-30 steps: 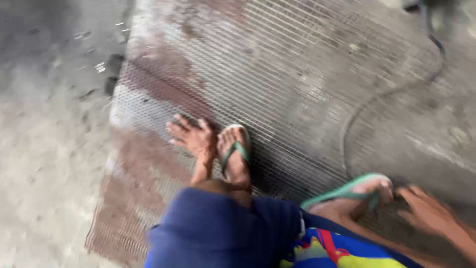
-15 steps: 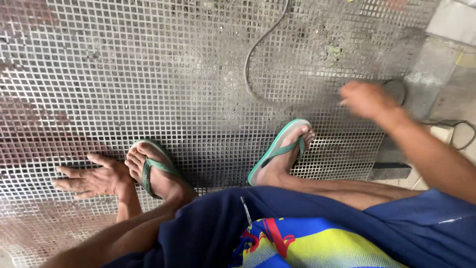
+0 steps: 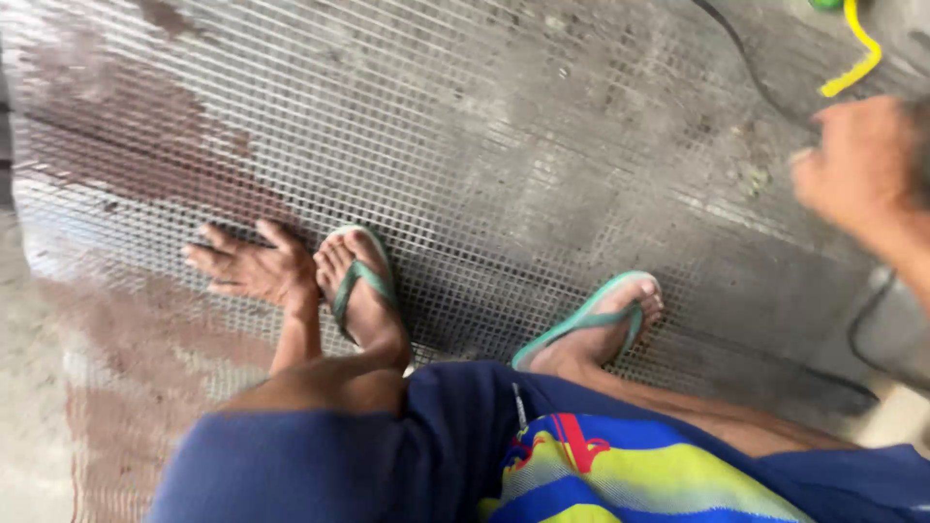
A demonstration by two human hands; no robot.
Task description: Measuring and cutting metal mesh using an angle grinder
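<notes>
A wide sheet of wire mesh (image 3: 504,145) lies flat over the concrete floor (image 3: 29,387), rust-stained at its left. The person squats on it, both feet in green sandals (image 3: 591,320) weighing it down. The left hand (image 3: 254,266) presses flat on the mesh beside the left foot, fingers spread, gripping nothing. The right hand (image 3: 852,165), blurred at far right, hangs near a yellow cord (image 3: 852,58); its grip cannot be told.

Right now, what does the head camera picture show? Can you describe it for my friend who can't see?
A squatting person presses their left hand flat on a sheet of wire mesh lying on a concrete floor, beside their feet in green flip-flops. Their right hand, blurred, is raised at the right edge near a yellow cord and a dark cable.
</notes>
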